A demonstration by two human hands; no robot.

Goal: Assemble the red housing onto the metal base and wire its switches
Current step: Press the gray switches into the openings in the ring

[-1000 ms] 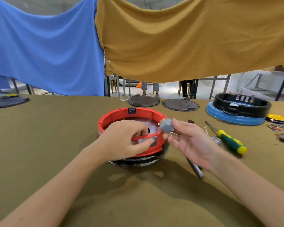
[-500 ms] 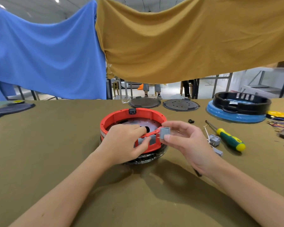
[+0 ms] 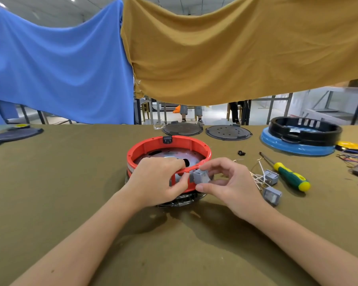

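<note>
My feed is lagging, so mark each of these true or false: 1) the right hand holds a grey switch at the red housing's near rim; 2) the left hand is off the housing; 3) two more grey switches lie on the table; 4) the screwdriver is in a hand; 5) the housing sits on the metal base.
1) True: the right hand pinches a grey switch against the near rim of the red housing.
2) False: the left hand grips the housing's near wall.
3) True: two switches lie to the right.
4) False: the screwdriver lies on the table.
5) True: the metal base shows inside it.
</note>
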